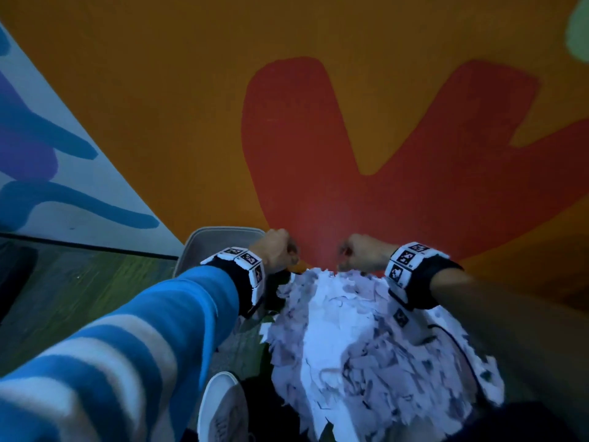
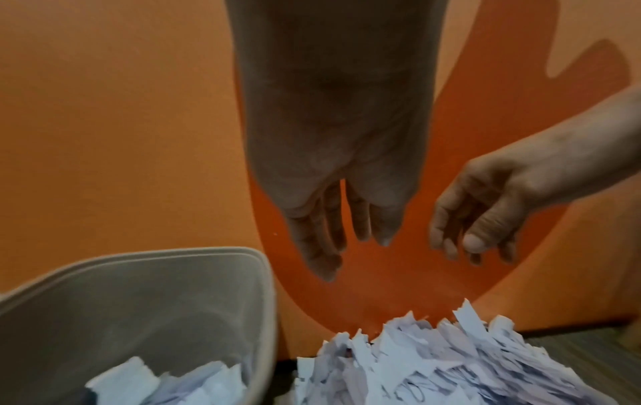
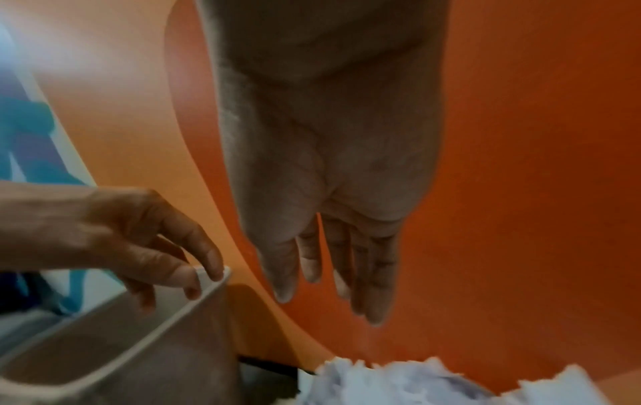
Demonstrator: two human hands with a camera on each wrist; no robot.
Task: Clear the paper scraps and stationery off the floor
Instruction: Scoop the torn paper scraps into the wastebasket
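Observation:
A big heap of torn white paper scraps (image 1: 350,339) lies on the floor against the wall, and also shows in the left wrist view (image 2: 451,364) and the right wrist view (image 3: 416,383). My left hand (image 1: 280,250) hangs over the heap's far left edge, beside a grey bin (image 1: 220,232). Its fingers (image 2: 360,224) point down, straight and empty. My right hand (image 1: 353,253) hovers over the heap's far edge, fingers (image 3: 374,274) straight and empty. The two hands are a short gap apart. The bin (image 2: 173,253) holds a few scraps (image 2: 121,381).
An orange wall with a red shape (image 1: 318,138) rises right behind the heap and bin. My white shoe (image 1: 223,406) stands on the dark green carpet (image 1: 79,298) left of the heap. A thin dark cord (image 1: 446,333) runs over the heap's right side.

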